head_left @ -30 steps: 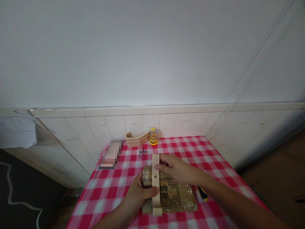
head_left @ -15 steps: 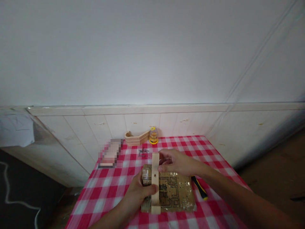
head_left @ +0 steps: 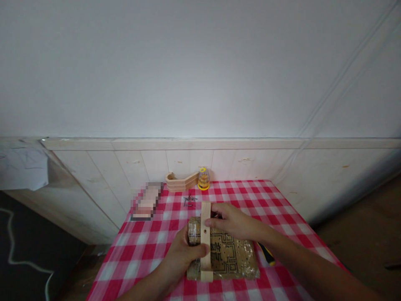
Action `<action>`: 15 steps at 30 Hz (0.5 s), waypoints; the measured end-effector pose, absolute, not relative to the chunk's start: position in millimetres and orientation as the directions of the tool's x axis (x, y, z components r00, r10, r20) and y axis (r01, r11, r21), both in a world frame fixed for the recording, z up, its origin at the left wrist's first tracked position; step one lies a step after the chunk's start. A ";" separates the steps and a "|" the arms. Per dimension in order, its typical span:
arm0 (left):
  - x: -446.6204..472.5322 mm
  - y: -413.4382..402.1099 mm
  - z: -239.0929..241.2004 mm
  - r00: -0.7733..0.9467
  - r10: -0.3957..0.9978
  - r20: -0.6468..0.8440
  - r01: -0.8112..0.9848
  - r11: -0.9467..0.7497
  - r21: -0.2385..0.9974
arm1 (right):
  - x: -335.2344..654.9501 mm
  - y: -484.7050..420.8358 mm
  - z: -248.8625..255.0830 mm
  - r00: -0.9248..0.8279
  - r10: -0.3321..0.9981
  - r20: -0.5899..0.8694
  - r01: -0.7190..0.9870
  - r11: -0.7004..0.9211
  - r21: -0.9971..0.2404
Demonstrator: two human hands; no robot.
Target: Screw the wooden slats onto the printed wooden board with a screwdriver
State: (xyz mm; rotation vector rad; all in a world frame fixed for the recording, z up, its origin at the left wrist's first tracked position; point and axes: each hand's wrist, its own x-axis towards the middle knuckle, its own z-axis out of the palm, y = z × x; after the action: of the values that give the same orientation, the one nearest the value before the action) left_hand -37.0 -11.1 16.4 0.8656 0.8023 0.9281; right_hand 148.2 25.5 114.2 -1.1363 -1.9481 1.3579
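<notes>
A pale wooden strip (head_left: 205,217) with a small hole near its middle lies lengthwise over a brown, tape-wrapped package (head_left: 241,259) with black line patterns. My left hand (head_left: 183,251) is closed at the package's left side, its thumb pressed on the strip. At the strip's far end, my right hand (head_left: 233,220) has its thumb and bent fingers closed against the right edge. Whether a small piece sits inside those fingers is hidden. A black and yellow screwdriver handle (head_left: 266,253) shows beside the package, under my right forearm.
Several loose screws (head_left: 189,200) lie beyond the strip. Curved wooden pieces (head_left: 180,184) and a clear, yellow-based bit container (head_left: 203,179) stand near the wall. A blurred-out flat object (head_left: 147,202) rests on the left of the checked tablecloth (head_left: 125,255).
The camera view has shifted slightly. My right hand sits a little lower against the strip, its fingers more tucked in. My left hand keeps its hold.
</notes>
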 end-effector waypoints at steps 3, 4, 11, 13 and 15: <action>-37.8 -10.5 14.0 0.387 0.901 -0.196 -0.331 0.334 0.883 | 147.5 25.1 112.9 -0.519 0.853 -0.061 0.333 0.136 -0.933; -37.9 -10.6 14.0 0.389 0.900 -0.195 -0.333 0.335 0.881 | 147.2 25.0 112.8 -0.518 0.853 -0.065 0.331 0.130 -0.935; -36.6 -13.0 20.3 0.391 0.898 -0.204 -0.355 0.351 0.866 | 146.4 25.2 113.0 -0.522 0.850 -0.073 0.323 0.118 -0.939; -36.2 -13.6 21.9 0.392 0.897 -0.201 -0.364 0.353 0.862 | 146.1 25.2 113.2 -0.519 0.851 -0.078 0.325 0.113 -0.939; -36.1 -13.9 22.2 0.389 0.899 -0.201 -0.365 0.351 0.862 | 145.7 25.1 113.6 -0.520 0.850 -0.082 0.321 0.106 -0.941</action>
State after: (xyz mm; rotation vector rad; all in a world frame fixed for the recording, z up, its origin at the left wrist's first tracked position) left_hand -36.1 -13.9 22.2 0.8298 0.7728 0.9323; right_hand 145.7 25.1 113.6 -1.1385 -1.8992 1.4164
